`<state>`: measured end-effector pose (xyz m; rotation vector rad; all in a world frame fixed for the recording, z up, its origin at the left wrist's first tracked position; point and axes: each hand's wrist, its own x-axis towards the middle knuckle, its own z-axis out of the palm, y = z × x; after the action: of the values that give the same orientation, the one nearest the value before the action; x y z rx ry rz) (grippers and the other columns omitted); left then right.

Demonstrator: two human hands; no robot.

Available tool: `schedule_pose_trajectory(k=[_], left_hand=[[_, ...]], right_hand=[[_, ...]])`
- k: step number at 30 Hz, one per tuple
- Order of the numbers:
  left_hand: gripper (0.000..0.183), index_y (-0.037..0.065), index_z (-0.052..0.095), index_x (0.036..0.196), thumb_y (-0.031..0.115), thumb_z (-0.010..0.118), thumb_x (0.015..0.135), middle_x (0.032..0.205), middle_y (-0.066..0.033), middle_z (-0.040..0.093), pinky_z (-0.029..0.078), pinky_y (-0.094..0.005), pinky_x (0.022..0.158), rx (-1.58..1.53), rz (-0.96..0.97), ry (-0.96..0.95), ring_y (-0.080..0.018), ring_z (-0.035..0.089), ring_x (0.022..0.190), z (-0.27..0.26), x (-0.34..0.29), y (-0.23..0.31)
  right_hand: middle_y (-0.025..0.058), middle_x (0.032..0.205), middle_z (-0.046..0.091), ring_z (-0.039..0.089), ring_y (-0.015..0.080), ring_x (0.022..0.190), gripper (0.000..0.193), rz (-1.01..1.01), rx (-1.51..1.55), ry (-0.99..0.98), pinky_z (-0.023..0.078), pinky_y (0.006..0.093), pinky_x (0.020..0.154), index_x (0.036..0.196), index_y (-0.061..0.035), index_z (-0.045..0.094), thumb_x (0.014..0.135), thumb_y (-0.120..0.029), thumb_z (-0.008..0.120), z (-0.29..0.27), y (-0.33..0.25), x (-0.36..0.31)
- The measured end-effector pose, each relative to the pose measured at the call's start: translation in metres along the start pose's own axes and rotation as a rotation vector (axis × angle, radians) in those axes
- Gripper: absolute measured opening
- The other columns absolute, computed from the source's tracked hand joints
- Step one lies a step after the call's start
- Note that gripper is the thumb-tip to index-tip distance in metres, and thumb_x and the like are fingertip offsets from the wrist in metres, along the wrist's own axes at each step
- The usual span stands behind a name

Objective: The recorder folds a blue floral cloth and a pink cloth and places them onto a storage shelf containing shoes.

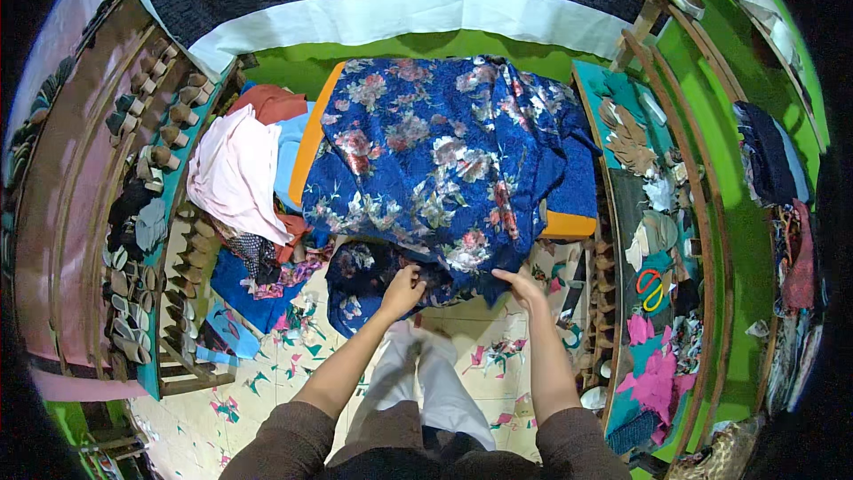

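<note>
A dark blue cloth with pink and white flowers (418,142) lies spread in front of me over a blue surface with orange edges (569,226). Its near part folds and hangs over the front, showing a darker side. My left hand (405,290) is closed on the hanging part near the middle. Farther right, my right hand (518,285) pinches the near edge, fingers partly hidden by the cloth. Some creases run down the cloth's right side.
Piled clothes, including a pale pink one (235,164), lie at the left. Shoe racks (182,302) stand on that side. On the right-hand shelf are orange-and-yellow-handled scissors (651,292) and pink scraps (653,382). Coloured scraps litter the tiled floor (191,422).
</note>
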<state>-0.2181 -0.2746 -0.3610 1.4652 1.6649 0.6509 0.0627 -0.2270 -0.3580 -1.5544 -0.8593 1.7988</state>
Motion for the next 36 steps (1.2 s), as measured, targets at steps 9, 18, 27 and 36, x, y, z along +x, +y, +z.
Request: schedule_pose_trajectory(k=[9, 18, 27, 36], left_hand=[[0.040, 0.000, 0.049, 0.112, 0.015, 0.060, 0.077, 0.105, -0.0202, 0.054, 0.046, -0.0371, 0.080, -0.043, 0.059, -0.119, -0.0308, 0.056, 0.094, 0.009, -0.013, -0.011], [0.059, 0.000, 0.063, 0.090, 0.052, 0.067, 0.063, 0.095, -0.0212, 0.061, 0.039, -0.0430, 0.084, 0.464, 0.165, -0.232, -0.0367, 0.053, 0.097, 0.026, -0.008, -0.036], [0.021, 0.001, 0.056, 0.074, 0.022, 0.059, 0.075, 0.072, -0.0189, 0.058, 0.043, -0.0438, 0.061, 0.081, 0.285, -0.241, -0.0376, 0.056, 0.068, 0.040, -0.033, 0.047], [0.018, 0.001, 0.053, 0.077, 0.018, 0.058, 0.080, 0.073, -0.0193, 0.057, 0.043, -0.0407, 0.059, -0.207, 0.276, -0.265, -0.0357, 0.056, 0.069, 0.037, -0.076, 0.155]], right_hand=[[0.0089, 0.115, 0.055, 0.050, 0.0199, 0.104, 0.061, -0.003, 0.002, 0.060, 0.037, 0.0314, 0.091, 0.119, 0.0036, 0.048, 0.067, -0.015, 0.073, 0.033, 0.015, 0.016], [0.0069, 0.110, 0.056, 0.054, 0.0180, 0.099, 0.050, -0.181, 0.312, -0.088, 0.042, 0.0311, 0.088, 0.118, -0.0006, 0.046, 0.072, -0.007, 0.066, 0.036, -0.066, -0.062], [0.0050, 0.095, 0.062, 0.060, 0.0151, 0.082, 0.030, -0.195, 0.369, -0.059, 0.048, 0.0279, 0.074, 0.103, -0.0023, 0.055, 0.077, -0.012, 0.064, 0.030, -0.081, -0.039], [0.0054, 0.111, 0.056, 0.056, 0.0183, 0.096, 0.048, 0.241, 0.413, 0.089, 0.046, 0.0321, 0.085, 0.121, -0.0080, 0.047, 0.088, -0.042, 0.050, -0.008, -0.002, -0.076]])
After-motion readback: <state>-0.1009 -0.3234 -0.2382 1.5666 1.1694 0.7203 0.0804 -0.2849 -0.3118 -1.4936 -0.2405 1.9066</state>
